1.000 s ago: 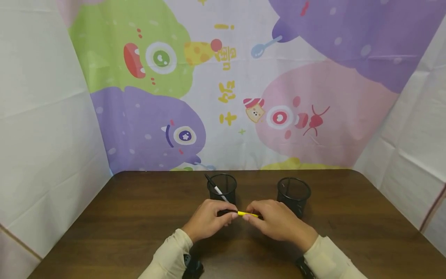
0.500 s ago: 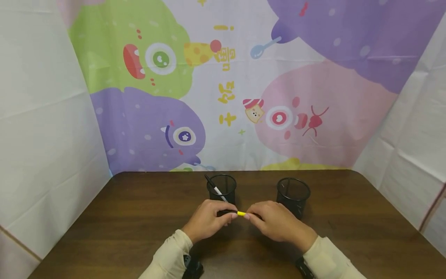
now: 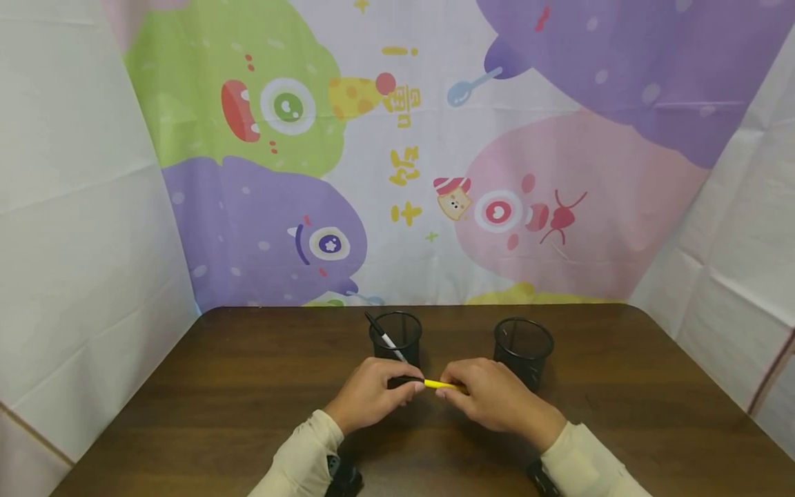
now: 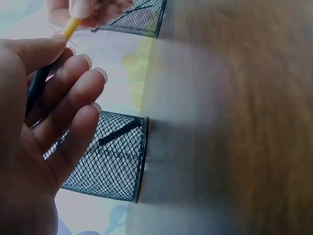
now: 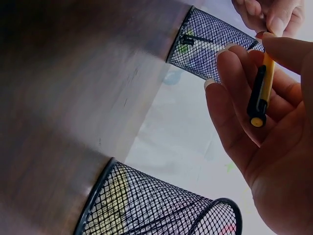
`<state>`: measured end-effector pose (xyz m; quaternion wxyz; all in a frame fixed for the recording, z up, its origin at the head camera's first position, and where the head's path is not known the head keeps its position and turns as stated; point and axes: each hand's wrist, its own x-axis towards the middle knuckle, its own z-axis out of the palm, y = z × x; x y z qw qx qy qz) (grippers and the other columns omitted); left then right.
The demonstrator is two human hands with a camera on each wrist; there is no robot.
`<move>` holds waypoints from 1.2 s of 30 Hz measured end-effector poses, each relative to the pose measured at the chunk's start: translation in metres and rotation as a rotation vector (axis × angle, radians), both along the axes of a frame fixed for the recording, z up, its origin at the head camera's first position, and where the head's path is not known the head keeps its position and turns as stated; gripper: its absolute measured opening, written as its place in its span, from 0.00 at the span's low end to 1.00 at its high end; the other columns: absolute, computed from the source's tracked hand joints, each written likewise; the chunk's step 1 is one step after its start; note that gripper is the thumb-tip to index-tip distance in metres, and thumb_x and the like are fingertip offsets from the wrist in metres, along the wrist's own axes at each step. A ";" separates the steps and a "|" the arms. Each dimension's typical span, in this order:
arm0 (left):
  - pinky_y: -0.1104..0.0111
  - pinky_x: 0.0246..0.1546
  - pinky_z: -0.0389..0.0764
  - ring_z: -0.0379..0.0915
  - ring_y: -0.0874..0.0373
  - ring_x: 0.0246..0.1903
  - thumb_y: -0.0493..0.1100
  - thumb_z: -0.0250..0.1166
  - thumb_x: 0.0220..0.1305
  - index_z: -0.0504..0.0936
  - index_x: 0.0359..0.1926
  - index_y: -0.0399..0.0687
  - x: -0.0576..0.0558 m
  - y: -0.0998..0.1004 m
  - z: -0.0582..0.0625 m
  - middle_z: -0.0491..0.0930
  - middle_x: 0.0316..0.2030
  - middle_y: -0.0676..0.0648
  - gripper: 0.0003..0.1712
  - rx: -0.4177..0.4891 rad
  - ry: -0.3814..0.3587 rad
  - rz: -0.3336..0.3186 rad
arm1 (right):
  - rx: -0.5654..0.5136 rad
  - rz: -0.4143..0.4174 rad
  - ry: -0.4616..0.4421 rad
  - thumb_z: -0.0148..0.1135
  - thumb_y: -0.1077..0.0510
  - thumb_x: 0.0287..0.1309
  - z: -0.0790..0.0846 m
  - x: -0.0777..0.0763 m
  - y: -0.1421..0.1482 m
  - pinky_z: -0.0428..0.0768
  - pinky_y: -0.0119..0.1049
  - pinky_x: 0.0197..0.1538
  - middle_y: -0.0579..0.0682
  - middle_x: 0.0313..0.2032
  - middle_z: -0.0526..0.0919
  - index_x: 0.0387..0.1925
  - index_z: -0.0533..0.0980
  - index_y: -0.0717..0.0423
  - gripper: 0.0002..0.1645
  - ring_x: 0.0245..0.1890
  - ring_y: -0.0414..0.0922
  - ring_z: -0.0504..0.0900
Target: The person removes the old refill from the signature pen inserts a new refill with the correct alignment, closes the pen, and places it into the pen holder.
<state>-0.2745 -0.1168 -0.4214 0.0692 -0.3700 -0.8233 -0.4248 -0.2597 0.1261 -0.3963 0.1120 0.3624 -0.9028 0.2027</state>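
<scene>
Over the table, in front of two mesh cups, both hands hold one yellow-and-black pen [image 3: 439, 385] level between them. My left hand [image 3: 375, 390] pinches its black part between thumb and fingers. On the yellow barrel, my right hand [image 3: 493, 393] has thumb and fingertips closed, the other fingers loosely bent. The right wrist view shows the pen's [image 5: 266, 90] black clip and yellow end button lying over the palm. Behind the left hand stands the left black mesh cup [image 4: 117, 171], with a black-capped marker [image 3: 390, 342] leaning in it, its cap above the rim.
Another black mesh cup [image 3: 522, 355] stands behind the right hand. Both cups are on a dark brown wooden table [image 3: 248, 386]. A cartoon-printed cloth [image 3: 410, 269] hangs at the back edge, and white cloth [image 3: 81, 207] hangs at the sides.
The right fingers slid left along the yellow barrel, close to the left hand, then back right, so more yellow shows again. The left hand has kept its place and hold.
</scene>
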 end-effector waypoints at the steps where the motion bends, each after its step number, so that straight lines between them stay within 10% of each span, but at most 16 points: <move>1: 0.72 0.26 0.81 0.80 0.65 0.23 0.47 0.67 0.69 0.88 0.43 0.51 0.000 0.000 0.000 0.86 0.28 0.49 0.08 0.001 0.001 -0.002 | -0.001 0.000 0.001 0.68 0.49 0.64 0.000 0.000 0.000 0.71 0.31 0.28 0.29 0.23 0.72 0.31 0.78 0.40 0.07 0.22 0.32 0.69; 36: 0.71 0.30 0.81 0.79 0.69 0.26 0.42 0.69 0.66 0.88 0.41 0.56 0.000 0.000 -0.002 0.86 0.31 0.55 0.05 0.004 0.031 0.037 | 0.001 -0.003 0.040 0.69 0.50 0.62 -0.002 0.000 0.000 0.75 0.33 0.32 0.29 0.27 0.76 0.33 0.80 0.41 0.04 0.26 0.31 0.73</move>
